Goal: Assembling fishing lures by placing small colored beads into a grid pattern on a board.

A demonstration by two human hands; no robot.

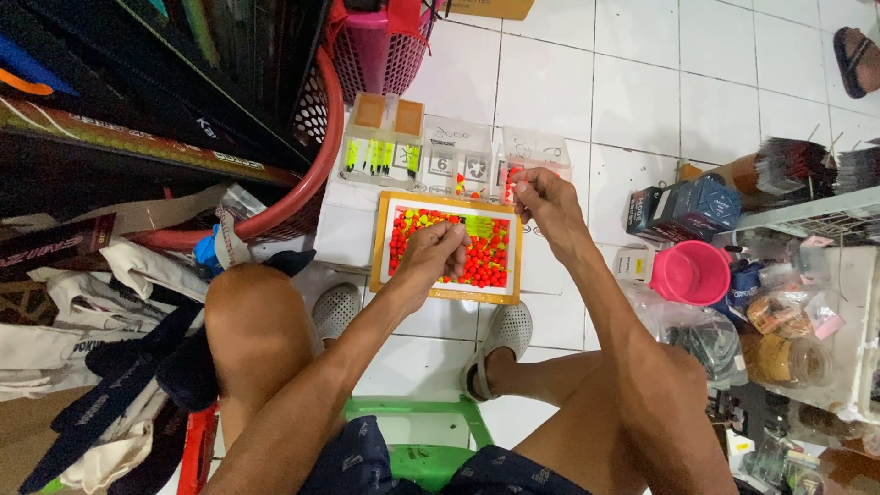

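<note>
A shallow yellow-rimmed tray (378, 246) lies on the white tiled floor between my feet, filled with several small red and yellow-green beads (486, 261). My left hand (438, 252) hovers over the tray with fingers pinched together; what it holds is too small to tell. My right hand (543, 200) is raised at the tray's far right corner, fingertips pinched on something tiny. Just beyond the tray stand clear plastic boxes (458, 156), some with bright contents.
A red basket (321, 174) and dark bags fill the left. A pink cup (692, 272), small boxes and bagged goods sit right, by a white shelf (807, 215). I sit on a green stool (417, 431). A sandal (857, 60) lies far right.
</note>
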